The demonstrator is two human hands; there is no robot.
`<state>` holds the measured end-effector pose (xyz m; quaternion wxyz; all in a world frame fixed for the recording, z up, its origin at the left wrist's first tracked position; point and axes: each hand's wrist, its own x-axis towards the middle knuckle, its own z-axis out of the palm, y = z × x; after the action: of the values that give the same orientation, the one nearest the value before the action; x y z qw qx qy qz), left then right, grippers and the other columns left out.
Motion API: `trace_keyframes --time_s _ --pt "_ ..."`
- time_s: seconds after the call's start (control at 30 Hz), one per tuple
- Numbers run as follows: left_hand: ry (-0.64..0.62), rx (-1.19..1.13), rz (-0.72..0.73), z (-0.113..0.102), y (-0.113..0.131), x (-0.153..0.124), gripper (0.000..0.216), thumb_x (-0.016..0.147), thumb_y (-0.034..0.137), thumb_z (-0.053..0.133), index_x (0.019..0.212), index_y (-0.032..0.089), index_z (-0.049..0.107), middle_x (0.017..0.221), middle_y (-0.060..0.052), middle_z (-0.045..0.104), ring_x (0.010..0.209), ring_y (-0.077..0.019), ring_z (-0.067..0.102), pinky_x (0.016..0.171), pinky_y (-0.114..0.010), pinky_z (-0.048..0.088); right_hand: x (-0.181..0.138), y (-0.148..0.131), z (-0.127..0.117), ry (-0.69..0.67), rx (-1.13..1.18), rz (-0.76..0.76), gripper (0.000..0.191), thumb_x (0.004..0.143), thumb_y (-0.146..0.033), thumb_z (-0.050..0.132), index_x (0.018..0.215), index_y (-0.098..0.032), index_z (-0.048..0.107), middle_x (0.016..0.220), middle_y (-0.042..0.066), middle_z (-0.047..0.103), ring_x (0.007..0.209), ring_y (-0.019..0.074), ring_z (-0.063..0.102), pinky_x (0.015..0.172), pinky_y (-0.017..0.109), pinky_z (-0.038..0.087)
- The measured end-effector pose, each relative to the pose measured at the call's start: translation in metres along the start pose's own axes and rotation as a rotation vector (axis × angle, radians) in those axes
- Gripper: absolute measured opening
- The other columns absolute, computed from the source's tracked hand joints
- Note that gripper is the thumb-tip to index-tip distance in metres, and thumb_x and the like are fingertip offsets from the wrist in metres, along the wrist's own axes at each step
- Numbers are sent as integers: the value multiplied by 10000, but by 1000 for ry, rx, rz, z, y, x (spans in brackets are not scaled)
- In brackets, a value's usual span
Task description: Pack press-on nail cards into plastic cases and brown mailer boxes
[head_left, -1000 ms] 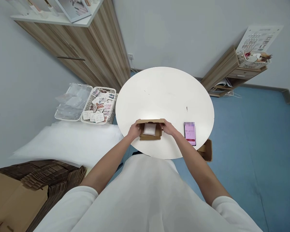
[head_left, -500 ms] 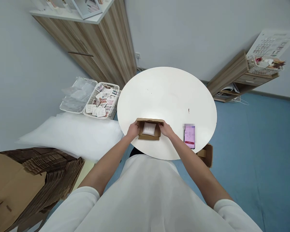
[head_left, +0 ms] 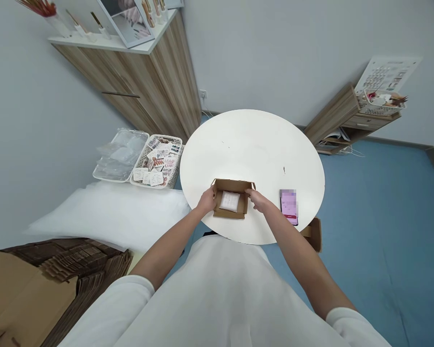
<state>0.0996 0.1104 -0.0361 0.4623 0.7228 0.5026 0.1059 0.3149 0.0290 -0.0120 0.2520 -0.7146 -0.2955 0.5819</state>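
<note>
A small cardboard box with its lid raised sits near the front edge of the round white table. Inside lies a white padded packet. My left hand grips the box's left side, fingers closed around the wall. At the opposite end, my right hand pinches the lid's right side flap. To the right of that hand a phone with a pink screen lies on the table.
Left of the table, a white basket holds cards of press-on nails, beside a tray of clear bags. Bubble wrap and stacked flat cartons lie nearer me. An open carton stands below the table's right edge.
The lid has swung further back, so the box's inside and the packet show more. My right hand has shifted along the flap. The whole view has tilted slightly.
</note>
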Motion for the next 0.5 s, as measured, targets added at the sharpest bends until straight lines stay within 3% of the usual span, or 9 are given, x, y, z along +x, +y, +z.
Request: trace_keyframes --time_s 0.07,0.17,0.33,0.5 --pt "-8 3 10 0 -1 0 503 634 66 529 1114 203 458 1003 -63 591 908 -216 563 782 -323 445 -2 -1 6 19 26 73 509 779 -467 339 1250 -273 363 1279 87 433 1170 297 392 909 509 344" --pt "-22 6 53 -2 -1 0 531 640 67 524 1144 214 443 1003 -52 586 882 -202 569 757 -306 449 -6 2 17 54 58 18 467 793 -429 326 1243 -309 358 1275 41 441 1169 257 404 934 437 362" --pt "-40 20 203 -13 -3 -5 454 663 94 509 1096 233 502 1079 -25 569 990 -200 530 853 -317 423 -17 24 27 110 31 -161 592 780 -403 411 1327 -316 203 1344 10 353 1224 221 326 1007 416 279" --pt "-189 -46 268 -27 -13 -1 495 662 174 569 1145 262 499 1223 -13 514 1160 -218 434 970 -353 343 -26 39 27 140 -18 -301 661 742 -329 483 1336 -296 195 1326 18 373 1210 205 347 1014 383 268"
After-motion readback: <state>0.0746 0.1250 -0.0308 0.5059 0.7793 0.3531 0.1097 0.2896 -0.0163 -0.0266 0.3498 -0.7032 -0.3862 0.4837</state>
